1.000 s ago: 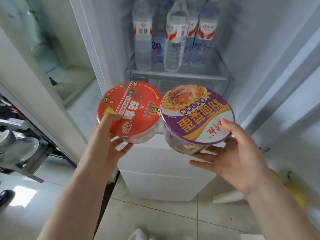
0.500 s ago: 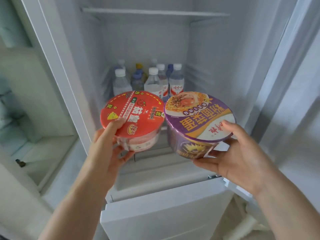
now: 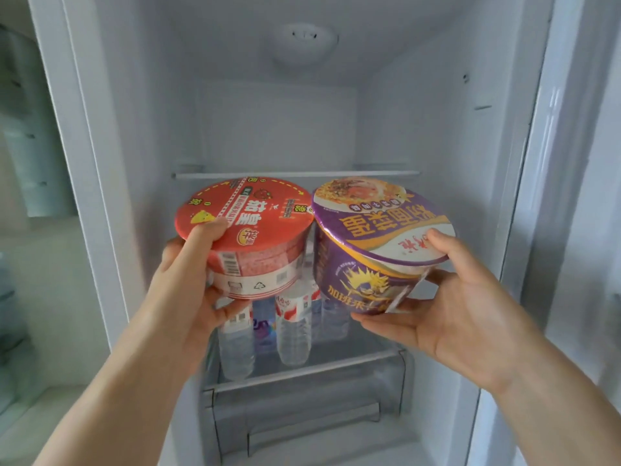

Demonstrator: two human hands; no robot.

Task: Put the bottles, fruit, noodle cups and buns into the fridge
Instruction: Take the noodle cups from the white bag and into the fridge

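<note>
White plastic walls of the open fridge fill the view, with a thin glass upper shelf bare across its visible edge and a lower shelf carrying a cluster of clear plastic water bottles with red-and-white labels

Each hand brings in one noodle cup, held in the air in front of the upper shelf, the two cups touching side by side. The left hand has its grip closed around the round red-lidded noodle cup, thumb on the lid edge and fingers under the base. The right hand cradles the larger purple noodle cup with a purple and white lid, thumb on the lid rim, fingers spread beneath

Both cups sit tilted toward the camera, so I judge the main risk is catching a base on the shelf's front edge while sliding in, tipping a cup out of a one-handed hold and onto the bottles below. The purple cup's grip looks the looser of the two, resting more than clamped. A loose flap of wrapper hangs by its base and could snag

How deep the upper shelf runs is hard to read. The cups hide the bottle caps and how many bottles stand there. Fruit and buns are not visible
</note>
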